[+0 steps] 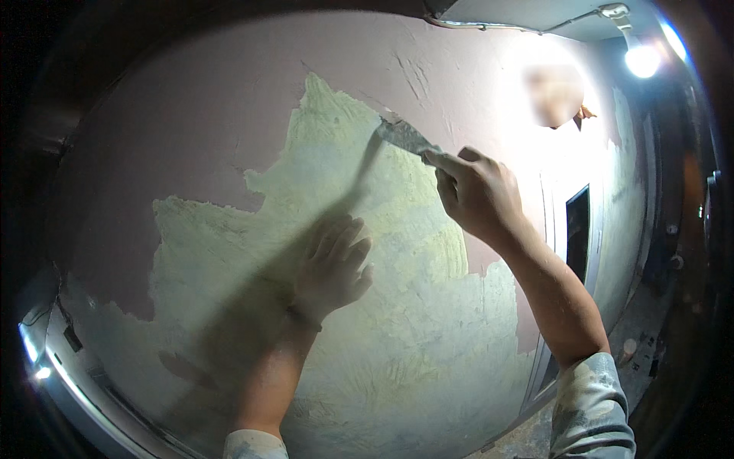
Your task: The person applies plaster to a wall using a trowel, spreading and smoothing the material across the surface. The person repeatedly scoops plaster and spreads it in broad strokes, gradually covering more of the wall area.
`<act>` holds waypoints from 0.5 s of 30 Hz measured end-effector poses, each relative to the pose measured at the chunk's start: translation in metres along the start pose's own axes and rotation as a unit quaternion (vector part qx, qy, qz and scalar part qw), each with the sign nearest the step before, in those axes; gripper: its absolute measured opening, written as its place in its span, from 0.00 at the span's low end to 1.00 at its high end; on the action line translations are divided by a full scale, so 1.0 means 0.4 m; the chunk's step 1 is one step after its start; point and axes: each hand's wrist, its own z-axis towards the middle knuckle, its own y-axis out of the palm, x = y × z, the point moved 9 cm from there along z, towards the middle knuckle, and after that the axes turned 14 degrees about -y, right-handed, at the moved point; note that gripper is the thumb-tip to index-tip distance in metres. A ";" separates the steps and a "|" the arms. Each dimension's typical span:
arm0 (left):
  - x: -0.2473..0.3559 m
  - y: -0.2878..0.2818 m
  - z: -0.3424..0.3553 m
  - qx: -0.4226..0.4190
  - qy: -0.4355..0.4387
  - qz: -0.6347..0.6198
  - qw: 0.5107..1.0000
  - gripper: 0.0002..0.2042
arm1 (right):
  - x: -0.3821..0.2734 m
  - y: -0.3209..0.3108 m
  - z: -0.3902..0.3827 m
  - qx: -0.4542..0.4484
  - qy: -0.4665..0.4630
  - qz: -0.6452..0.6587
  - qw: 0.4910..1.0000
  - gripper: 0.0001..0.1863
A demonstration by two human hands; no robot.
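My right hand (478, 191) grips a metal scraper (407, 138) by its handle, with the blade tip against the wall at the upper edge of a pale greenish, rough patch (397, 298). Pinkish coating (199, 138) surrounds that patch above and to the left, with ragged borders between them. My left hand (332, 271) rests on the greenish surface below and left of the scraper, fingers stretched out. Shadows fall across the wall beside both arms.
A lit bulb (642, 60) hangs below a conduit (489, 25) at upper right, near a blurred round shape (552, 92) that I cannot make out. A dark framed opening (576, 229) stands at right. A cable (65, 317) and small lights (43, 372) show at lower left.
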 end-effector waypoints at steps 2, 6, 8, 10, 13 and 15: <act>-0.002 0.007 0.002 -0.012 0.002 -0.006 1.000 0.23 | -0.016 -0.023 0.016 0.048 -0.050 -0.019 0.997 0.15; -0.002 0.009 0.002 -0.005 0.012 -0.008 1.000 0.26 | -0.006 -0.021 0.036 0.030 -0.049 -0.020 0.998 0.16; -0.003 0.008 0.001 -0.005 0.006 -0.002 1.000 0.25 | 0.016 0.000 0.036 -0.028 -0.002 -0.003 1.000 0.16; -0.005 0.009 -0.002 -0.015 -0.004 -0.001 1.000 0.25 | -0.013 -0.033 0.044 0.027 -0.069 -0.022 0.997 0.16; -0.008 0.013 -0.002 -0.027 -0.011 0.015 0.999 0.23 | -0.010 -0.041 0.047 0.033 -0.072 -0.016 0.997 0.15; -0.003 0.005 -0.003 -0.011 0.002 0.009 1.000 0.23 | -0.005 -0.046 0.043 0.040 -0.075 -0.010 0.996 0.15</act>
